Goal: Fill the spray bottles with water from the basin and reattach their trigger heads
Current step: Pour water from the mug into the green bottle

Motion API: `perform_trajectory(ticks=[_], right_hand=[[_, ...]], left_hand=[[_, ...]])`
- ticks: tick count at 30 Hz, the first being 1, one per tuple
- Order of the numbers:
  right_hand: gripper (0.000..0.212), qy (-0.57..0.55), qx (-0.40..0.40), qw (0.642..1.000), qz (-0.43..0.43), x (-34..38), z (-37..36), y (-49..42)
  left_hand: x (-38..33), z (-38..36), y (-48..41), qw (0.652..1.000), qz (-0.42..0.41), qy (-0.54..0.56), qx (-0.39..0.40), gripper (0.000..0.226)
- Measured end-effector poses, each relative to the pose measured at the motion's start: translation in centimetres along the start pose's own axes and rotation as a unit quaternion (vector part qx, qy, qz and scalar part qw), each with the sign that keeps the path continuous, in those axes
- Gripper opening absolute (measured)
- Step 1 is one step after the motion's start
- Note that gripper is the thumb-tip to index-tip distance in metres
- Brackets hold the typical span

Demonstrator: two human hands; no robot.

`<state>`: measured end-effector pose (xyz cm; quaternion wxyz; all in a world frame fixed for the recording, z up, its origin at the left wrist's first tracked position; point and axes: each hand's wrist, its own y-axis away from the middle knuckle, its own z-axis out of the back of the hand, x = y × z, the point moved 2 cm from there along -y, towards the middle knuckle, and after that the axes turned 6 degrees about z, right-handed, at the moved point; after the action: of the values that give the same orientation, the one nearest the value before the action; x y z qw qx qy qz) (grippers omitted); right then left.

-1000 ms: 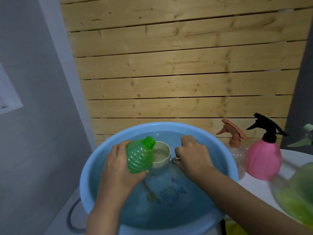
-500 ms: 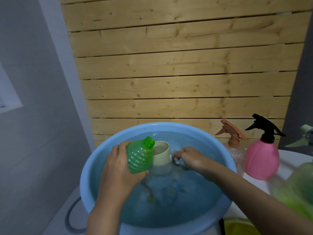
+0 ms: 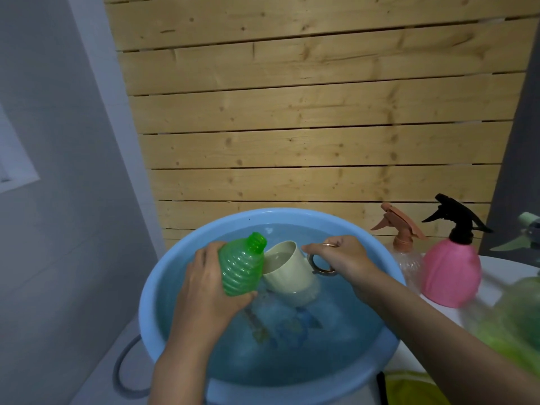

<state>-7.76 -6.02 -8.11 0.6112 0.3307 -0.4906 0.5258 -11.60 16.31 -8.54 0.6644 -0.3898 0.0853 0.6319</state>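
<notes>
Green bottle (image 3: 241,267) gripped in left hand (image 3: 204,290); right hand (image 3: 342,258) holds cream mug (image 3: 287,273) (tilted) by handle.

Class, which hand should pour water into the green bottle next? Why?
Right. The right hand grips the mug by its handle, rim beside the bottle mouth; the left hand holds the bottle.

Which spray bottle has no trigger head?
The green ribbed bottle in the left hand: bare threaded neck. The clear bottle and pink bottle carry triggers.
</notes>
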Motion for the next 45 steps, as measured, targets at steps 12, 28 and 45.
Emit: perform_trajectory(ticks=[12,28,45], right_hand=[[0.043,-0.031,-0.121,0.985,0.123,0.4,0.6,-0.3],[0.047,-0.074,-0.19,0.95,0.237,1.7,1.4,0.8],[0.046,-0.037,-0.186,0.929,0.319,2.2,1.3,1.5]], left_hand=[[0.0,-0.2,0.0,0.998,0.037,-0.006,0.056,0.073],[0.0,-0.3,0.2,0.992,0.056,-0.055,0.101,0.075],[0.2,-0.5,0.0,0.988,0.062,-0.081,0.119,0.073]])
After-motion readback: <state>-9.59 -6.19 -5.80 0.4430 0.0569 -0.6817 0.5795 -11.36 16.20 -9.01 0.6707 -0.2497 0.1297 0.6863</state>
